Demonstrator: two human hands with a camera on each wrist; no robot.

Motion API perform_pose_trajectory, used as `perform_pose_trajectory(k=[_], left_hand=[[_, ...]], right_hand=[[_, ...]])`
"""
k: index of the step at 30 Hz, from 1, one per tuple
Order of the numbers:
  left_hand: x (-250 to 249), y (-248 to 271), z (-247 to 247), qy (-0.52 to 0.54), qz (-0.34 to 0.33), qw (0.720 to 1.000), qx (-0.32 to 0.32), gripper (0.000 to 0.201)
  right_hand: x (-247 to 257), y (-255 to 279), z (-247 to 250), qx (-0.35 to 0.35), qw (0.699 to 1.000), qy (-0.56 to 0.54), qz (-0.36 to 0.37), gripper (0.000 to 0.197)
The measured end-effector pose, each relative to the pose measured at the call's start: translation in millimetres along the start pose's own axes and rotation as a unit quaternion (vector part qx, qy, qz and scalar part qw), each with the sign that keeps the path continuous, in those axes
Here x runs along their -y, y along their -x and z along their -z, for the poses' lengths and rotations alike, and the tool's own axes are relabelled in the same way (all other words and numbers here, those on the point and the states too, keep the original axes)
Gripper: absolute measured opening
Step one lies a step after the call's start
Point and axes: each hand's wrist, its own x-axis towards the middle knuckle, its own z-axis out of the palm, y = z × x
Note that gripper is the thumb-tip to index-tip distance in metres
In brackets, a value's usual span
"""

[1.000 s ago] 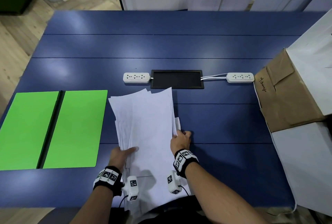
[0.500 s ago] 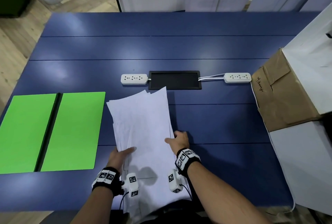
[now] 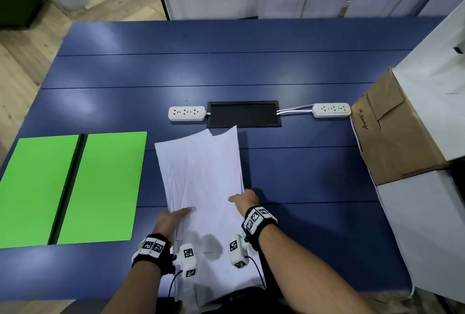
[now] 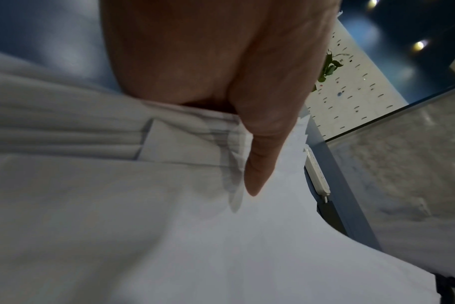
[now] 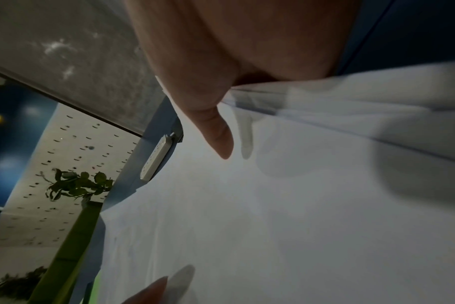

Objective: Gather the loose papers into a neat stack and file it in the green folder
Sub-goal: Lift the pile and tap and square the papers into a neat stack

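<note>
Both hands [image 3: 173, 220] have squared the papers [image 3: 201, 178] tighter

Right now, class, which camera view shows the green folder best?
The head view: the green folder lies open and whole on the table. The right wrist view catches only an edge-on strip; the left wrist view misses it.

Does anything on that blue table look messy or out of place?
Only the papers: their far corners fan out unevenly and their near end hangs over the table edge. The green folder lies open and flat.
</note>
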Motion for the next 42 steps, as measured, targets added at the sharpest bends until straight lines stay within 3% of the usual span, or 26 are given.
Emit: perform_pose_trajectory(k=[3,8,16,17,23,28,32,37,42], left_hand=[[3.5,-6.6,2.3,-0.019,-0.001,1.000,-0.010,0.059],[3.5,-8.8,-0.9,-0.023,-0.008,1.000,-0.003,0.055],[-16.4,12.9,-16.5,-0.021,-0.079,0.997,0.006,0.034],[-25.5,19.5,-21.7,-0.015,-0.098,0.995,0.004,0.032],[-103.5,80.4,-58.5,0.027,-0.310,0.950,-0.008,0.010],[-132.5,96.9,-80.2,0.071,-0.405,0.911,0.013,0.020],[-129.7,95.2,-97.9,0.075,-0.404,0.911,0.032,0.033],[-125.3,84.7,-99.4,0.074,-0.381,0.919,0.061,0.037],[-127.7,76.2,-92.4,0.065,-0.362,0.926,0.091,0.032]], right_hand=[[-0.5,-2.6,1.8,0.001,1.000,0.004,0.008,0.036],[-6.9,-11.1,-3.4,0.000,1.000,0.004,0.012,0.062],[-4.4,-1.3,26.8,-0.011,0.997,-0.051,0.056,0.008],[2.0,2.7,33.0,-0.014,0.995,-0.066,0.074,0.017],[58.8,42.4,77.5,-0.073,0.947,-0.178,0.256,0.014],[81.4,72.2,103.3,-0.117,0.882,-0.278,0.363,0.008],[72.7,64.3,102.8,-0.105,0.878,-0.311,0.349,0.009],[57.2,47.4,108.3,-0.100,0.877,-0.305,0.357,0.044],[61.7,50.7,129.3,-0.085,0.883,-0.289,0.360,0.044]])
